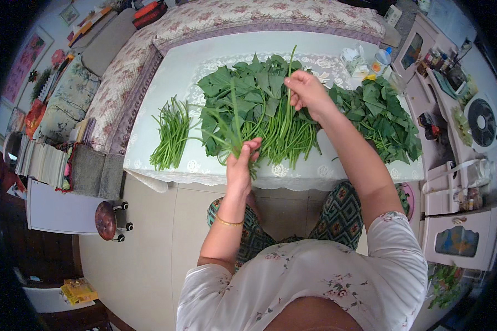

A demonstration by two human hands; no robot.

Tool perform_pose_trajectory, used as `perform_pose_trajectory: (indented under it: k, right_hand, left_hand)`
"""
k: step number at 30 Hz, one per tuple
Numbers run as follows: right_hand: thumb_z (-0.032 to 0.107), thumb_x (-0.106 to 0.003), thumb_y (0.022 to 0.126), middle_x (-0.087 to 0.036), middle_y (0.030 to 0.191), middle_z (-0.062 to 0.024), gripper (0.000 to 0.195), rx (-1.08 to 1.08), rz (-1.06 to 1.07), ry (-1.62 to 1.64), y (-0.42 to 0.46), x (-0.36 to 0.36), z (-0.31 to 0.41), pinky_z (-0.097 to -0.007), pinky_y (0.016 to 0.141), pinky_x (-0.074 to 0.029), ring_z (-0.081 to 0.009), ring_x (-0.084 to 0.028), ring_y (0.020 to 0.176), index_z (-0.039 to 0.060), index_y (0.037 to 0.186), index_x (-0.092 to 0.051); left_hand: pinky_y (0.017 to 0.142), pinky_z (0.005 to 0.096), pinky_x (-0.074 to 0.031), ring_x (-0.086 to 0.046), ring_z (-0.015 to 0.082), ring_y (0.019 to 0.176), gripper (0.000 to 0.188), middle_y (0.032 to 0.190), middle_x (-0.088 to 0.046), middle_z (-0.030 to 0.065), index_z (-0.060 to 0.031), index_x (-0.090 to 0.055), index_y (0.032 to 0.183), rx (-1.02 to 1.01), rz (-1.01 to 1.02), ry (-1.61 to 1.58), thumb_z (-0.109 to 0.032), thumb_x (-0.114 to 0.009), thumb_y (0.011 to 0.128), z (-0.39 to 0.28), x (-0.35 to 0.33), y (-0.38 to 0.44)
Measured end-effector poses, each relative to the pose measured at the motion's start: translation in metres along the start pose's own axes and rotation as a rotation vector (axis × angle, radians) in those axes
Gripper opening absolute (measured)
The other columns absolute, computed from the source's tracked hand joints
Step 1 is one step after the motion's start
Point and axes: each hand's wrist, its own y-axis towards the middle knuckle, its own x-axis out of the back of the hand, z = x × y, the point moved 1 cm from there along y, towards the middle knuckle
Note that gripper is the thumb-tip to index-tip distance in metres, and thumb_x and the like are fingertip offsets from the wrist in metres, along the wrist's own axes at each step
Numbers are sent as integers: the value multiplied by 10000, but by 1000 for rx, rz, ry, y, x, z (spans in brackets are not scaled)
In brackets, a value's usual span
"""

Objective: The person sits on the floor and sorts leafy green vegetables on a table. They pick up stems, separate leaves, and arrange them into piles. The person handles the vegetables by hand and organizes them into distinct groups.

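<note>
My left hand [241, 165] is closed around a bunch of green stems [227, 138], slightly blurred, near the table's front edge. Between the thumb and fingers of my right hand [305, 93] is one long green stem [292, 62], held upright above the leaves. Under and beyond both hands spreads a large pile of leafy greens [240, 85], its leaves at the back and its stems [290, 140] towards me. A separate heap of leafless stems [172, 136] lies to the left. Another leafy pile [381, 111] is at the right, partly behind my right forearm.
The table [149, 120] has a pale cloth with lace. At its back right stand a clear plastic jar [381, 62] and a plastic bag [354, 60]. A quilted sofa [124, 74] borders the left and far sides. A pale cabinet [451, 236] and a wheeled stool [106, 220] flank the floor.
</note>
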Motion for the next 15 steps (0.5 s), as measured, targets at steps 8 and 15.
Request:
perform_pose_trajectory:
  k: [8,15]
  right_hand:
    - [194,-526,848,-562,668,-46,165,31,-4,-31,3,-17,-42,-221,451,-458,-100,-578,563,29,847,-542]
    - [362,-575,740,-624,764,-147,320,122,-90,-1005,37,-20,-76,-411,608,-487,-314,-608,690,53,772,-650]
  left_hand:
    - [511,229,-376,-336,66,523,186,603,-341,-37,-35,-514,978,103,-15,-40,-180,-415,916,-1,-11,-10]
    - [573,288,-379,-319,95,534,182,591,-316,-30,-53,-499,1005,-3,-77,-283,-192,-473,891,-4,27,-14]
